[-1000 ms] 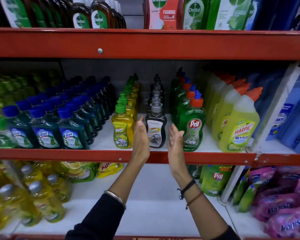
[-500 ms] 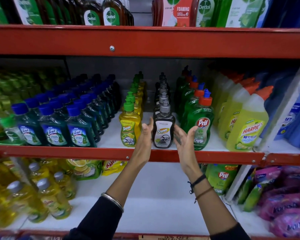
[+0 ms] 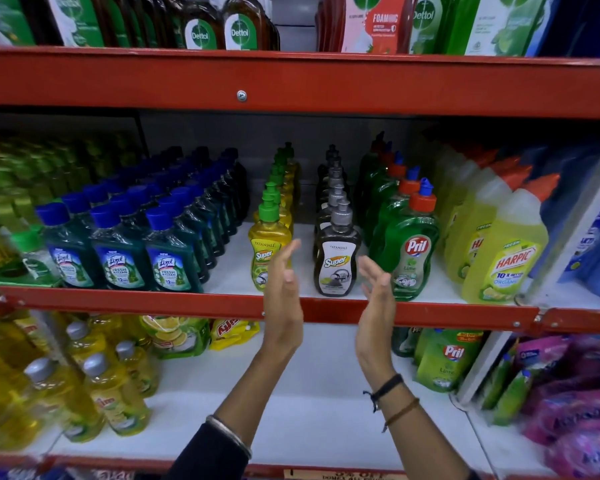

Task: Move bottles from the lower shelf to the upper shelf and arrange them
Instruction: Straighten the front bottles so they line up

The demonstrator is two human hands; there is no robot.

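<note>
Red-framed shop shelving is filling the view, its white upper shelf carrying rows running front to back: blue-capped Lizol bottles toward the left end, a yellow Super bottle heading a green-capped file, a dark Super bottle heading a grey-capped file at the front edge, then a green Pril bottle and yellow Harpic bottles toward the right end. Below, the lower shelf is showing a bare middle, with yellow bottles at its left end and a Pril pouch at its right. The person's left hand is standing open and flat, palm inward, overlapping the yellow Super bottle in this view; whether it is touching cannot be told. The right hand is likewise open, fingers loosely spread, just beside the dark Super bottle and in front of the Pril. Neither hand is gripping anything. Judged step: squaring the dark bottle into its file. Doing it well is likely meaning pressing both palms low on the body rather than the pump, keeping the label forward, nudging it in line with the bottles behind, and sparing the neighbouring fronts a knock over the red lip.
</note>
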